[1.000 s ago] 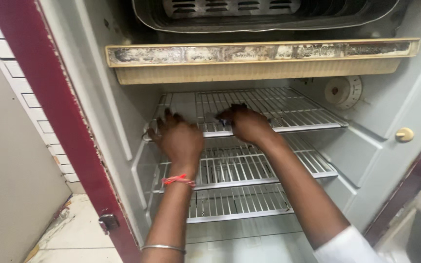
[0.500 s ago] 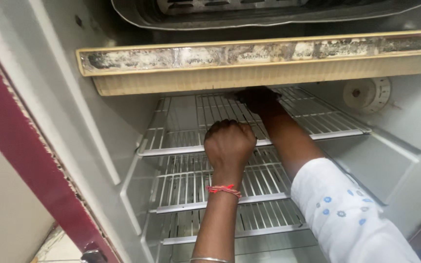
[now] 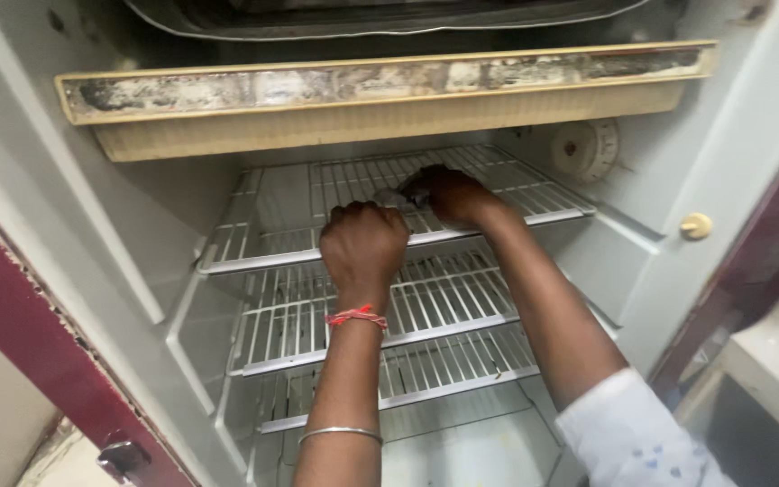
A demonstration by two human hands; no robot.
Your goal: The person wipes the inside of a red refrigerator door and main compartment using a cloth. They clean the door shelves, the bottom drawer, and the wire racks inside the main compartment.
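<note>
I look into an open, empty fridge with white wire shelves. My left hand point(image 3: 364, 243) is a closed fist over the front bar of the top wire shelf point(image 3: 272, 216); a red thread and a metal bangle circle that wrist. My right hand point(image 3: 451, 195) lies further back on the same shelf. Its fingers curl on a small grey thing point(image 3: 393, 198) pressed to the wires; I cannot tell what kind of thing it is. Two lower wire shelves point(image 3: 444, 302) sit under my forearms.
A stained, yellowed tray point(image 3: 371, 99) hangs under the freezer box above the shelves. A round dial point(image 3: 583, 149) is on the right inner wall, and a small cream knob point(image 3: 695, 225) further right. The dark red door edge point(image 3: 20, 343) stands at the left.
The view has moved closer and lower. My left hand has shifted from the middle shelf up to the top shelf's front bar. My right hand stays on the top shelf.
</note>
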